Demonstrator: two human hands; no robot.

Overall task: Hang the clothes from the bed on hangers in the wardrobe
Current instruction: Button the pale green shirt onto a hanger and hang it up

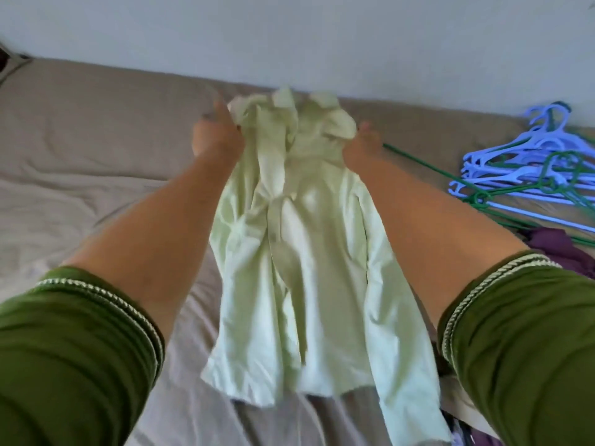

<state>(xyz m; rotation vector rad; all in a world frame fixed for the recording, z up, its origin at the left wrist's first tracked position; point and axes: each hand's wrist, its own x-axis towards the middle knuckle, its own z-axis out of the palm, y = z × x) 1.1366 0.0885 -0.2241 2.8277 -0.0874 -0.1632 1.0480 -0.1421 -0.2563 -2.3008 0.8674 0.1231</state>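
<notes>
Honestly, with my left hand (216, 136) and right hand (363, 146) both bunching the pale green shirt (299, 239) at its shoulders, I worry the collar will twist and miss the green hanger (428, 169) just beyond my right hand.

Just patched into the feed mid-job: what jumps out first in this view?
A pale green shirt fills the centre, held up over the bed by both hands, the left hand and right hand gripping it near the collar. To the right on the bed lies a heap of blue hangers tangled with green ones, and a purple garment just in front of them.
</notes>
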